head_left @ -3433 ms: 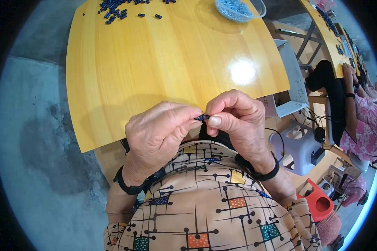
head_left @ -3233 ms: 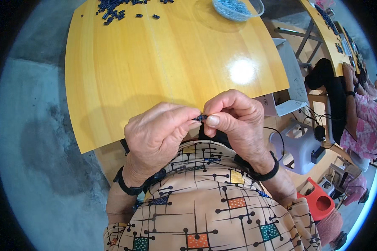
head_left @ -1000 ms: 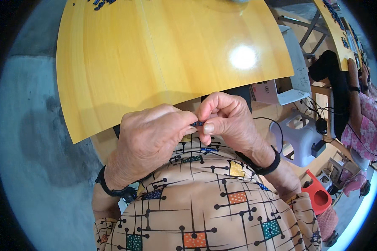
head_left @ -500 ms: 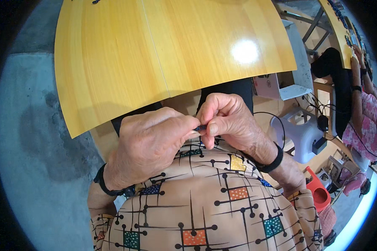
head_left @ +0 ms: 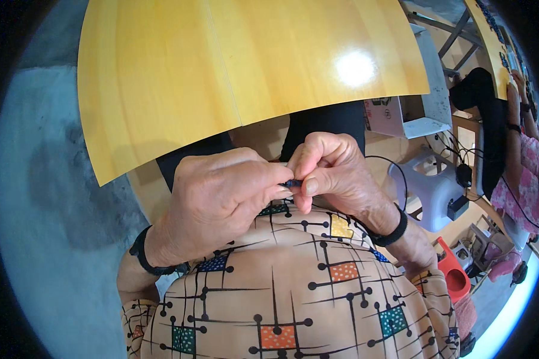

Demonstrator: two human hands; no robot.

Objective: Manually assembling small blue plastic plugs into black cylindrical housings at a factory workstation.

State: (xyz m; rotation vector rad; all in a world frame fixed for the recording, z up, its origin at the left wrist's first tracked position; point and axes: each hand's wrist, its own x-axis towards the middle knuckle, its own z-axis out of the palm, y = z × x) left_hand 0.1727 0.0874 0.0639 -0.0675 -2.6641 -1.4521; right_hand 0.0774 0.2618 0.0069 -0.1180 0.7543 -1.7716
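Fingers (head_left: 279,174) of both my hands pinch the two ends of one small dark piece (head_left: 291,183), held in the air before my torso, just off the near edge of the tabletop; they cover most of it, so its full shape is hidden.

From the left: grey, stained concrete (head_left: 39,155) fills that side. Next comes my left hand (head_left: 221,185), its back turned up, thumb and fingertips pressed on the piece's left end; a black band (head_left: 141,251) circles that wrist. Beyond my hands spreads the yellow wood-grain tabletop (head_left: 156,78), crossed by a thin seam, with a bright glare toward its right. Below the piece is my beige shirt (head_left: 275,263), printed with black lines and dotted coloured squares.

My right hand (head_left: 341,179) holds the piece's right end between thumb and fingers, a black band (head_left: 394,228) at the wrist. Further right stand an open carton (head_left: 432,90), a pale lilac stool (head_left: 428,179) with dark cables (head_left: 463,173) beside it, and a red plastic seat (head_left: 454,274). At the far right, another person in a pink patterned top (head_left: 524,176) reaches over a second tabletop (head_left: 490,42).
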